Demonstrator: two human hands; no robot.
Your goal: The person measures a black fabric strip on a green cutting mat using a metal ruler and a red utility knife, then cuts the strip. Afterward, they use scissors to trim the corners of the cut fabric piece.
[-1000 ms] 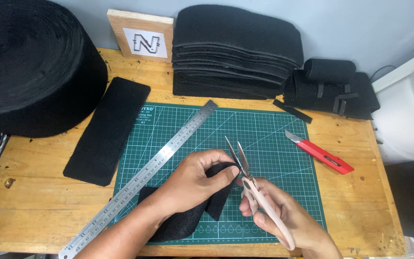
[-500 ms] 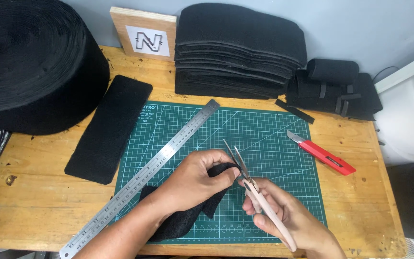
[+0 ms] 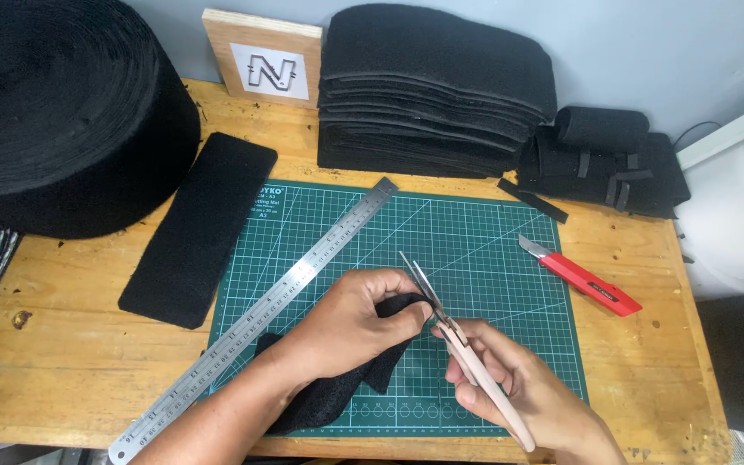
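Fabric piece (image 3: 337, 387): black, lying on the green cutting mat (image 3: 492, 250), near its front edge
Left hand (image 3: 350, 314): curled, pinching the fabric's upper end
Right hand (image 3: 518, 387): closed around pale-handled scissors (image 3: 454, 331), blades parted at the fabric edge
Ruler (image 3: 260, 310): steel, slanting across the mat's left side
Knife (image 3: 583, 280): red, right of the mat
Table (image 3: 71, 344): wooden, beneath the mat

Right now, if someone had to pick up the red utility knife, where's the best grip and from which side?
Grip the red utility knife by its red handle, coming from the right: it lies flat on the table, with the blade tip pointing up-left onto the green cutting mat.
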